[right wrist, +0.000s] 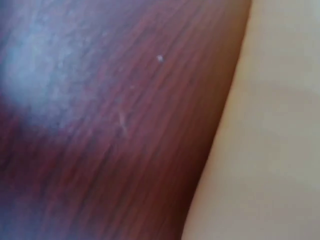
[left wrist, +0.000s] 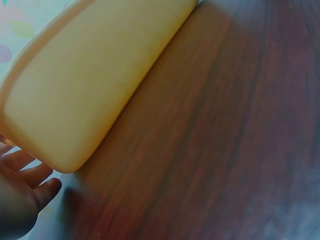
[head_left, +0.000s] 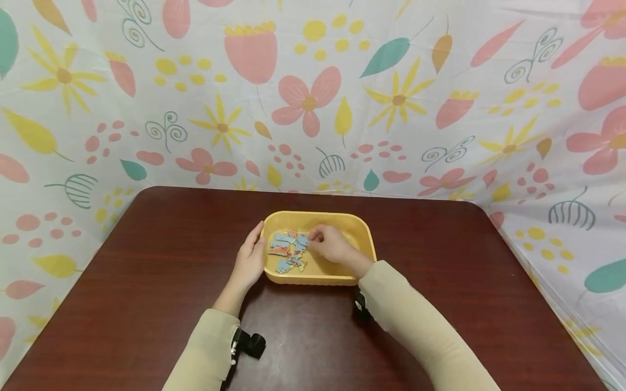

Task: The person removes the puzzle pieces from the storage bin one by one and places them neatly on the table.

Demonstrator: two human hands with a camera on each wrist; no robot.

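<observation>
A yellow plastic tray point(head_left: 320, 280) stands on the table, with several flat blue, orange and red jigsaw puzzle pieces point(head_left: 280, 251) in its left half. At the tray's left end is my left hand point(head_left: 250, 262), its fingers fairly straight along the outside of the wall; the left wrist view also has these fingers point(left wrist: 45, 192) beside the tray's rounded corner. My right hand point(head_left: 335, 245) reaches in over the front rim. Its fingers are bent, with the tips pinched at a blue puzzle piece point(head_left: 302, 241) on the right side of the group. The right wrist view leaves this hand out.
The dark reddish-brown table point(head_left: 171, 260) extends around the tray. A white cloth with flower and leaf prints point(head_left: 308, 103) hangs behind and at both sides. Black wrist mounts point(head_left: 250, 344) sit at the cream sleeves. The tray's outer wall point(right wrist: 270, 130) borders the right wrist view.
</observation>
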